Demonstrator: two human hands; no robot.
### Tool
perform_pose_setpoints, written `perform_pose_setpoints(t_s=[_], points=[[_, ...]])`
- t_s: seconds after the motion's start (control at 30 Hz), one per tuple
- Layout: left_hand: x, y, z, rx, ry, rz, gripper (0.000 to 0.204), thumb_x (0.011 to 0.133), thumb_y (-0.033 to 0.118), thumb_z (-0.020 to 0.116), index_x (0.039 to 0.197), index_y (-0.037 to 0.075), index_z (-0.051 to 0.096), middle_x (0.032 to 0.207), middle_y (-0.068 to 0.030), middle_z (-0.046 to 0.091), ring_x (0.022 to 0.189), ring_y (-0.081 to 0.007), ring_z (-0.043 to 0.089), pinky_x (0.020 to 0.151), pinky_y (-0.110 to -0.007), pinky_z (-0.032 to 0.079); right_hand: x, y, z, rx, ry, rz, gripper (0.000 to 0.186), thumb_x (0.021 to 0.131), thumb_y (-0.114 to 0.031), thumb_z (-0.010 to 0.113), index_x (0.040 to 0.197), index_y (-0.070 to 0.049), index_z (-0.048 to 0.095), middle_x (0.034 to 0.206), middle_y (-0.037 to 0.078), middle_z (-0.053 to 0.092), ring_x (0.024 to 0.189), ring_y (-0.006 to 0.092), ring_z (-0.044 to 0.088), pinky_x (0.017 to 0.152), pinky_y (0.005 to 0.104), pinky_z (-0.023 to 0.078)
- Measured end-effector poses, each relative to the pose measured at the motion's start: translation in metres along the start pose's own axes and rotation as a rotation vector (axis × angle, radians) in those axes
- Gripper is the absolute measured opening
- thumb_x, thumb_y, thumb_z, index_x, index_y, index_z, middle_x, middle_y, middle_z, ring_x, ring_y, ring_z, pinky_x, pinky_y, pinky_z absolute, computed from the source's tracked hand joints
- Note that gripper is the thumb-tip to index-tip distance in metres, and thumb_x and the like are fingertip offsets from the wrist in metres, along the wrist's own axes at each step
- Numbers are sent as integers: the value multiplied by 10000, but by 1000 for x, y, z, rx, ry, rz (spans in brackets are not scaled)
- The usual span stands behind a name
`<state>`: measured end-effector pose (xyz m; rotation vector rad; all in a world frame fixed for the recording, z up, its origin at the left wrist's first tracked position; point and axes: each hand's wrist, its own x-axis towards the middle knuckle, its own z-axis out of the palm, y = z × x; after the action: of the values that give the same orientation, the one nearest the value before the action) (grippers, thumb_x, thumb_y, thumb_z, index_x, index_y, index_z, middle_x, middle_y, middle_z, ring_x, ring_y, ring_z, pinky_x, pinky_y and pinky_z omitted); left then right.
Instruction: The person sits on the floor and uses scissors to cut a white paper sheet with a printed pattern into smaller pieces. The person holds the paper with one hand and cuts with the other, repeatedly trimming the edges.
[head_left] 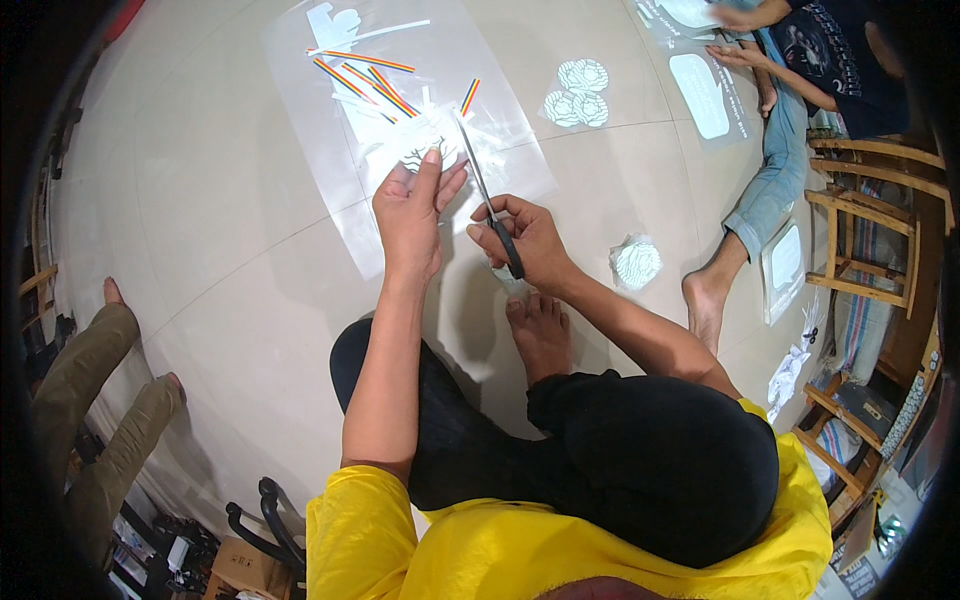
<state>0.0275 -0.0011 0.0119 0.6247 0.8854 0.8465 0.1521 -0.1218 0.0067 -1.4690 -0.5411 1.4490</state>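
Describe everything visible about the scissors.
The scissors have long, slim silver metal blades and a black handle. The right hand grips the handle, with fingers through the loops. The blades point up and away from the person, tips reaching the clear film sheet by the left hand, which holds a white cut piece. How far the blades are open is hard to tell.

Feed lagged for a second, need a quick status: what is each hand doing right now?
Left hand: closed on a white cut-out sheet, pinching its edge.
Right hand: closed on the scissors, blades at the sheet.
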Motion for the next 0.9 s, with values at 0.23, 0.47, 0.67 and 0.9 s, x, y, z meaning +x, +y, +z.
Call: perform_pose_setpoints(t_s=[0.23,0.47,0.67,0.9], points=[[1,0,0,-3,2,-13,326,1062,154,681,1275,-81,606,1214,-162,709,1120,-285,744,948,-328,649,1,6,-2,-7,-1,1,273,949,-197,829,1104,-30,678,702,-23,653,557,40,527,507,216,402],[-1,-1,0,37,1,-30,346,1057,160,691,1290,-83,610,1211,-163,719,1112,-281,751,930,-319,649,9,-3,0,18,34,-3,280,940,-202,841,1097,-40,675,690,-18,651,545,52,531,496,225,383],[-2,-2,2,21,3,-29,358,1055,161,695,1299,-86,608,1198,-166,723,1102,-282,755,918,-312,651,10,-8,-1,0,23,7,282,935,-202,850,1088,-46,672,679,-18,645,529,53,521,485,227,364],[-3,0,2,13,-11,-42,352,1053,150,695,1294,-89,602,1211,-165,715,1106,-288,754,912,-304,654,13,-10,-2,-8,28,-17,260,942,-195,841,1071,-49,669,669,-25,635,528,46,516,482,222,359]])
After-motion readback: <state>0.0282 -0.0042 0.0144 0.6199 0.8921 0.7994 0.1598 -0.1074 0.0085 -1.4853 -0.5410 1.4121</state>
